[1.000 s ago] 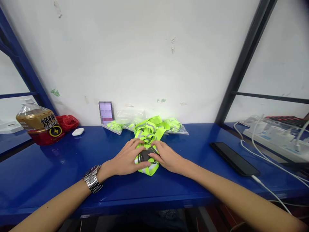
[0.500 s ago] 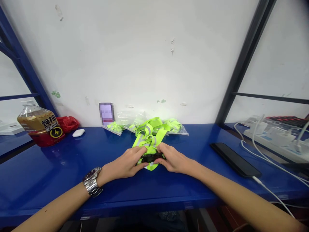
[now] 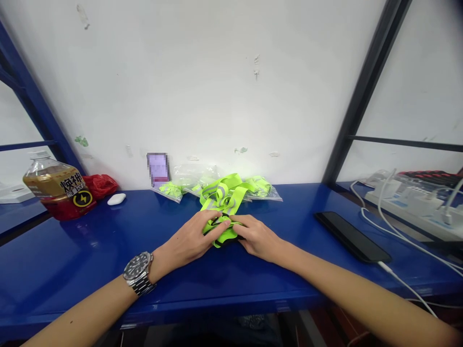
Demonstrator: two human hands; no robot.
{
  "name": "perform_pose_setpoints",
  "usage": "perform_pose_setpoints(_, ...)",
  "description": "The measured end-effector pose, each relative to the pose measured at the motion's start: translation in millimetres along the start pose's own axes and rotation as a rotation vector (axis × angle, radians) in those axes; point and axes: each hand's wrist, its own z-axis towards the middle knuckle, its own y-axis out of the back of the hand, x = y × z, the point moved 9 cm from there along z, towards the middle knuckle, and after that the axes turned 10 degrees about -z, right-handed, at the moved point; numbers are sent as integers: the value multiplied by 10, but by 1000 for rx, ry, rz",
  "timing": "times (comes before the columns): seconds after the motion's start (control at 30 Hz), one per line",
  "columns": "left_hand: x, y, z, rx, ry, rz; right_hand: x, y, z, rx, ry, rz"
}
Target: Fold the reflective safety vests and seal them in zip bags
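Observation:
Neon yellow-green straps (image 3: 231, 193) with grey reflective stripes lie in loops on the blue table, their near end gathered between my hands. My left hand (image 3: 197, 234) grips this bundle from the left, thumb laid across its top. From the right, my right hand (image 3: 256, 236) pinches the same bundle with thumb and fingers. Black parts peek out under and between the folds, mostly covered by strap and fingers. Behind the straps, clear plastic bags hold more yellow-green strap, one at the left (image 3: 171, 191) and one at the right (image 3: 261, 187).
A large bottle (image 3: 58, 188), a red plastic bag (image 3: 102, 185) and a white case (image 3: 116, 199) stand or lie at the left. A purple-screened device (image 3: 158, 169) leans on the wall. At the right are a black phone (image 3: 352, 237) on a cable and a white power strip (image 3: 415, 205).
My left thumb has moved up onto the strap bundle. The black buckle piece that showed between my hands is now turned and mostly covered by yellow-green strap.

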Motion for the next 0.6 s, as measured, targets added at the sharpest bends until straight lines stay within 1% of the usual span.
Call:
perform_pose_setpoints(0.07, 78, -25, 9, 14, 111, -54, -24, 10, 11, 4, -14, -50)
perform_pose_setpoints(0.13, 144, -60, 5, 49, 215, -107, -29, 16, 27, 49, -19, -52)
perform_pose_setpoints(0.17, 156, -75, 2, 69, 241, -125, -23, 22, 34, 79, -17, -34)
perform_pose_setpoints(0.27, 133, -93, -4, 98, 229, -154, 3, 34, 45, 180, -19, 44)
perform_pose_setpoints(0.37, 131, -93, -15, 87, 211, -179, -71, 12, 31, 248, -133, 128)
perform_pose_setpoints(0.43, 139, -105, -22, 90, 208, -189, -123, -11, 16, 241, -203, 193)
perform_pose_setpoints(0.47, 147, -116, -26, 98, 213, -195, -128, -17, 15, 222, -209, 209)
perform_pose_setpoints(0.53, 184, -138, -40, 113, 252, -227, -110, -34, 18, 185, -184, 212)
perform_pose_setpoints(0.6, 257, -156, -63, 110, 333, -279, -104, -52, 20, 155, -173, 209)
